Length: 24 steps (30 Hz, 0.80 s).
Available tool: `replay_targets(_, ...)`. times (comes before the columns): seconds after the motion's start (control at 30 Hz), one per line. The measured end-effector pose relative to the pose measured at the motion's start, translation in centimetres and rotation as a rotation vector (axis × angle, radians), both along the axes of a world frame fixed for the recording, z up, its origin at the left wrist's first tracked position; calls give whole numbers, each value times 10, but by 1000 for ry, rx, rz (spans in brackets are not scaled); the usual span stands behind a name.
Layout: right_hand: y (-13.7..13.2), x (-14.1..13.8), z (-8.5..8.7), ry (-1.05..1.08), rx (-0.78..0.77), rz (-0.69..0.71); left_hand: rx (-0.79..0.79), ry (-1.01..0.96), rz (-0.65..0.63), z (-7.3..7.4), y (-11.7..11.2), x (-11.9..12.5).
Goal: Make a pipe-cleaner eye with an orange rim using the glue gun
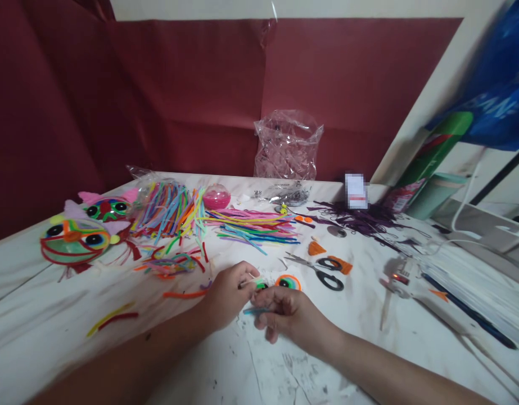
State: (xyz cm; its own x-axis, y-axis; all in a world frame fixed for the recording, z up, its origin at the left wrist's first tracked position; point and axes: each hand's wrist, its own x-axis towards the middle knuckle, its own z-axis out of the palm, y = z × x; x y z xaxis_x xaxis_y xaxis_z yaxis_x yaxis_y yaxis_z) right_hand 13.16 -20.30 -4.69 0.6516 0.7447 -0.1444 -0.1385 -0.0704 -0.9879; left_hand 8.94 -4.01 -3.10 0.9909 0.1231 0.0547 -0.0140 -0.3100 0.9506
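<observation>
My left hand (pixel 228 289) is closed, its fingertips on a small round piece with green and black (pixel 260 286), partly hidden by both hands. Facing it, my right hand (pixel 288 315) pinches a short light-blue pipe cleaner (pixel 256 310) that sticks out to the left. The right fingertips also reach the green and black piece. Just beyond the right hand lies a round eye (pixel 289 281) of coiled pipe cleaner with an orange outer ring and a dark centre. Black-handled scissors (pixel 316 269) lie beyond it to the right, blades partly apart.
Bundles of coloured pipe cleaners (pixel 259 228) lie at the back, with purple strands (pixel 360 216) right of them. Two colourful lion-like faces (pixel 80 242) stand at left. A glue gun (pixel 411 281) with an orange light lies at right. Orange scraps (pixel 316 248) surround the scissors.
</observation>
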Motion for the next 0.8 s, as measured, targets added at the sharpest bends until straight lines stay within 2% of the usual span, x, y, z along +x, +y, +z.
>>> replay_targets(0.13, -2, 1, 9, -75, -58, -166, 40, 20, -41, 1, -2, -2)
replay_targets(0.23, -4, 3, 11, -118, -44, -129, 92, 22, -119, -1, -3, -4)
replay_targets(0.3, -4, 5, 8, -146, -37, -95, 156, 29, -112, -1, -2, -3)
replay_targets(0.4, -5, 8, 4, -146, 1, -189, 338, -12, 16, 0, 4, -1)
replay_targets(0.47, -6, 11, 7, -132, 24, -289, 512, -129, 50, -1, 8, 0)
replay_targets(0.57, -9, 15, 14, -123, 51, -389, 743, -276, -100, -3, 9, -1)
replay_targets(0.67, -10, 18, 19, -109, 80, -416, 946, -256, -266, -4, 7, -4)
replay_targets(0.73, -11, 20, 19, -96, 78, -417, 1081, -197, -251, 0, 7, -5)
replay_targets(0.8, -11, 20, 18, -80, 67, -416, 1154, -160, -147, 6, 8, -5)
